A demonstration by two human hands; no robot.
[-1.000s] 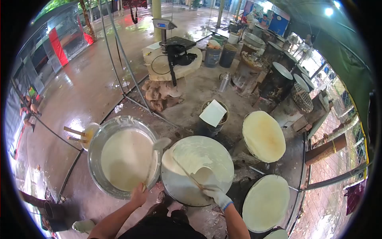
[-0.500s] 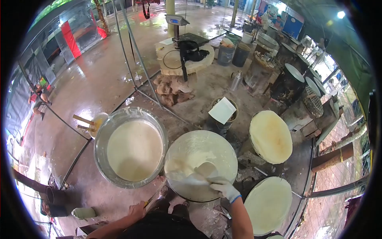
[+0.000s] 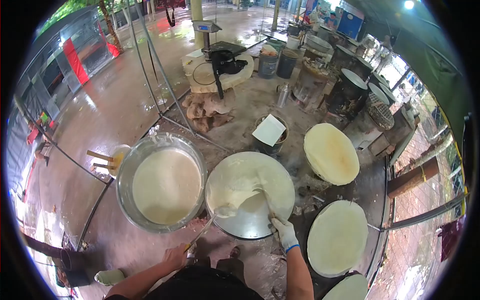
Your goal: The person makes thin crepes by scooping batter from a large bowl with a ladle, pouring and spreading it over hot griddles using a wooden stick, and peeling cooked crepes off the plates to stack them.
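Observation:
My bare left hand is closed around the handle of a long ladle. The ladle's bowl is over the left part of a round griddle. Pale batter coats much of the griddle, while a bare shiny patch shows nearest me. On my right hand is a white glove with a blue cuff; its fingers grip a flat spreader that reaches across the batter. To the left of the griddle, a big metal basin holds more creamy batter.
Round pale sheets rest at right, one farther off and one nearer. A bucket with a white board stands beyond the griddle. Behind are a scale and blackened pots. A metal frame pole rises at left.
The spreader has swung from pointing left across the griddle to pointing away from me. The bare patch near me has widened. My head view has shifted slightly.

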